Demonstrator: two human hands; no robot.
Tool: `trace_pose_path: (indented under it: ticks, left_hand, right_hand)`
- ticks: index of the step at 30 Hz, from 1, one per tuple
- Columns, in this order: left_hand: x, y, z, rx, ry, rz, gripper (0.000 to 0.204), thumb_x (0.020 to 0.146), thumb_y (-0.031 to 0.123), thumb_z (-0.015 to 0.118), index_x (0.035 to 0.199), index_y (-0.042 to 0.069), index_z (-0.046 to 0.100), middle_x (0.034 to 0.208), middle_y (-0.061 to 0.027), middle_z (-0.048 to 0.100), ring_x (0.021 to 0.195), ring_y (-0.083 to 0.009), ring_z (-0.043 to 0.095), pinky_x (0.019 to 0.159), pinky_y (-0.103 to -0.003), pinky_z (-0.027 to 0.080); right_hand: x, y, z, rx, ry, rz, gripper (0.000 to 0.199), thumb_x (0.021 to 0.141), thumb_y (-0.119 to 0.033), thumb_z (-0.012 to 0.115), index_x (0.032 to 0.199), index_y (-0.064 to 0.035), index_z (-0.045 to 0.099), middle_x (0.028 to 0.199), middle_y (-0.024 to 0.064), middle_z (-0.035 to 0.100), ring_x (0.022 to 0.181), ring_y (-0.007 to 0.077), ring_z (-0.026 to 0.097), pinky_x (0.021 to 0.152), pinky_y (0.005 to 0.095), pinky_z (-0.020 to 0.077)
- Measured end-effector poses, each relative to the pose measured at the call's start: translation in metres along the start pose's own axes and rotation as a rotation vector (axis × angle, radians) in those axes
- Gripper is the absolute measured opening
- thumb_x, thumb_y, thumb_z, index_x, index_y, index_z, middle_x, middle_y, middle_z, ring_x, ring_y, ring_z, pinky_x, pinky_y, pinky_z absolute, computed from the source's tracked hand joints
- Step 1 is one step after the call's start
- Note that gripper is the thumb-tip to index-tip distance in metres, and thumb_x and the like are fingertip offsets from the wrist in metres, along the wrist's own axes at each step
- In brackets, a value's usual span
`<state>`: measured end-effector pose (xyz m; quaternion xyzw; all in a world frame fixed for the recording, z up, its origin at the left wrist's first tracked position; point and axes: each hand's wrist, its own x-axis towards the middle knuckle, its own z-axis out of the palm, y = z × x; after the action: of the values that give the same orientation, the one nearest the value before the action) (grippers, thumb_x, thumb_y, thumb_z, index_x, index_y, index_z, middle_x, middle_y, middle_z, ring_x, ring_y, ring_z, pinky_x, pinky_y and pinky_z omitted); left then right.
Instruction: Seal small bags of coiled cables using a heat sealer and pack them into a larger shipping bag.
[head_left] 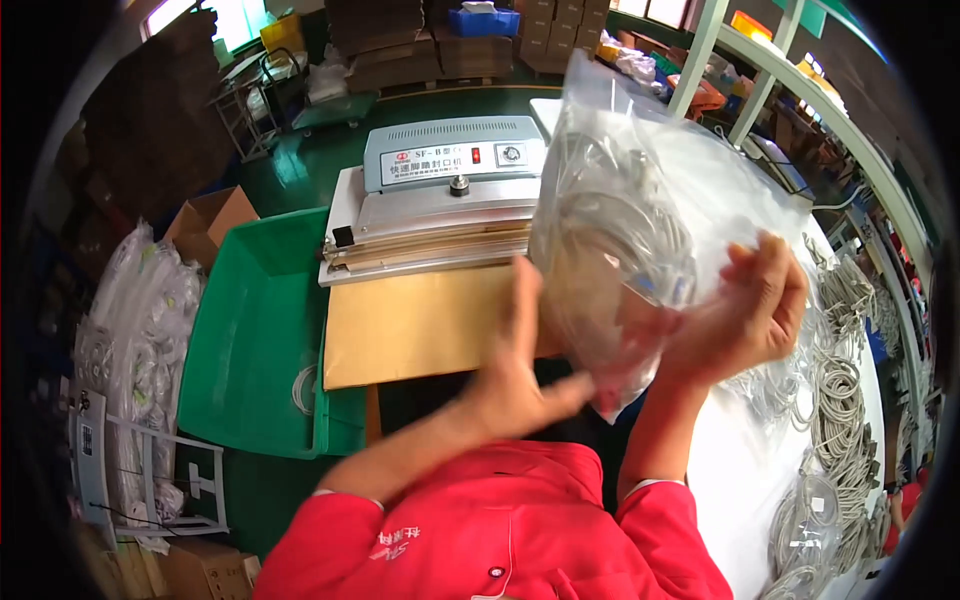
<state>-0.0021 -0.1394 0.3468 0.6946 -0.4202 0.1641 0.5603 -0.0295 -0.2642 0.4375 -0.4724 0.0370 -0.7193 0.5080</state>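
Both hands up in front of the chest, clamped on a clear plastic bag [640, 200] holding a coiled grey-white cable [620, 215]. Left hand [520, 370] pressed flat against the bag's left lower side, fingers pointing up, thumb out toward the bag's bottom corner. Right hand [740, 310] cupped around the bag's right side, fingertips curled onto the film. Hands apart, bag between them, held upright and lifted off the bench, top edge of the bag loose and open-looking, hard to tell for sure. Red sleeves [500, 530] entering from the lower edge.

Behind the bag, a grey sealing machine [440, 190] with a red switch and a knob on its panel, sealing bar facing the person. Brown flat board [415, 325] just in front of the machine, under the left hand. Green plastic crate [265, 330] left of the board, a small white cable loop lying in it. White bench [745, 480] on the right, carrying piles of coiled grey cables [840, 400]. Bagged white items [140, 330] stacked far left, cardboard boxes [210, 220] beyond the crate, more stacked at the back.
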Motion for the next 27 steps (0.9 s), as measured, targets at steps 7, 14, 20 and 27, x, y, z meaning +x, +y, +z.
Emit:
trace_pose_path:
  ticks: [7, 14, 20, 27]
  left_hand:
    - [-0.011, 0.001, 0.015, -0.079, -0.135, -0.249, 0.078, 0.055, 0.022, 0.066, 0.112, -0.006, 0.02, 0.108, -0.0207, 0.034, 0.102, -0.0288, 0.035, 0.082, -0.031, 0.031]
    - [-0.021, -0.037, -0.023, -0.165, 0.208, -0.409, 0.042, 0.053, 0.009, 0.059, 0.091, -0.002, 0.045, 0.086, -0.0083, 0.05, 0.08, -0.0142, 0.048, 0.068, -0.022, 0.038]
    - [-0.02, -0.068, -0.044, -0.473, 0.335, -0.311, 0.041, 0.051, 0.003, 0.054, 0.092, -0.002, 0.046, 0.084, -0.0067, 0.05, 0.077, -0.0153, 0.049, 0.067, -0.023, 0.039]
    - [0.004, -0.079, -0.079, -0.564, 0.242, -0.348, 0.048, 0.05, 0.0, 0.05, 0.097, -0.001, 0.044, 0.09, -0.0068, 0.048, 0.081, -0.0158, 0.048, 0.072, -0.024, 0.038]
  right_hand:
    - [-0.041, -0.02, 0.037, 0.117, -0.958, 0.135, 0.003, 0.07, 0.0, 0.053, 0.069, 0.0026, 0.054, 0.061, 0.0039, 0.054, 0.052, 0.0071, 0.05, 0.048, 0.018, 0.0392]
    - [0.0, 0.035, 0.032, 0.101, -0.973, -0.027, 0.024, 0.07, -0.006, 0.053, 0.094, -0.0005, 0.05, 0.088, 0.0096, 0.054, 0.082, 0.0159, 0.051, 0.072, 0.0241, 0.0384]
    - [0.034, 0.192, 0.028, 0.064, -1.0, 0.586, 0.066, 0.069, -0.032, 0.056, 0.12, -0.0061, 0.024, 0.116, 0.0109, 0.035, 0.103, 0.0181, 0.037, 0.085, 0.0315, 0.0302]
    - [0.025, 0.177, 0.025, 0.35, -0.986, 0.912, 0.054, 0.066, -0.036, 0.059, 0.103, 0.0007, 0.043, 0.095, 0.0071, 0.05, 0.089, 0.0149, 0.047, 0.078, 0.0282, 0.0363]
